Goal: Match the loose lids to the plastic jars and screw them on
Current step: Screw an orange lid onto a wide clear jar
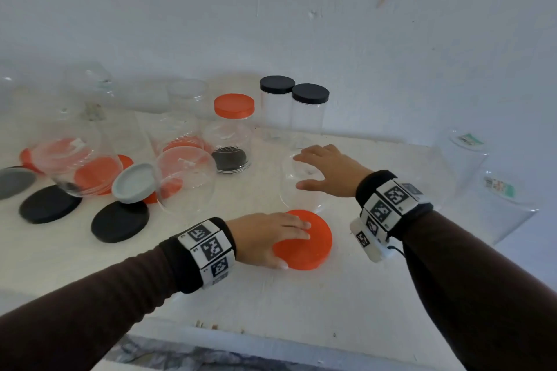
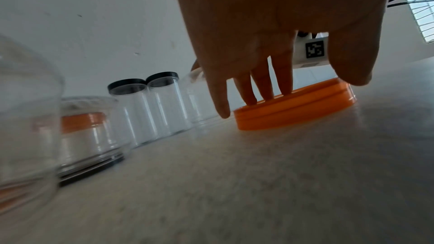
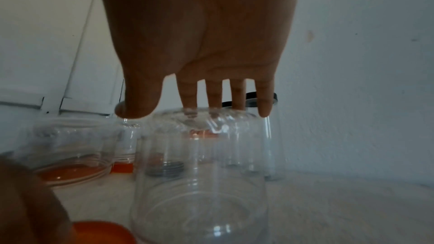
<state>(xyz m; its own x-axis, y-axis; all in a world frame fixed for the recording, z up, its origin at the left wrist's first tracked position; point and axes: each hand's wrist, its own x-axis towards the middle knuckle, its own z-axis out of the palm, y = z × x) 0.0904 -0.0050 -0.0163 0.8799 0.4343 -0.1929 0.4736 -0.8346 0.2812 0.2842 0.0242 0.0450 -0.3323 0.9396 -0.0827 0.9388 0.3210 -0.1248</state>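
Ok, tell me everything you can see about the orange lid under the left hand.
The round orange plastic lid is a wide, shallow disc with a smooth top and a ridged side wall, seen in the left wrist view. It lies flat on the pale tabletop, not on any jar, just in front of the clear plastic jar under the right hand. The left hand rests on it, straight fingers on top, thumb at the near edge.
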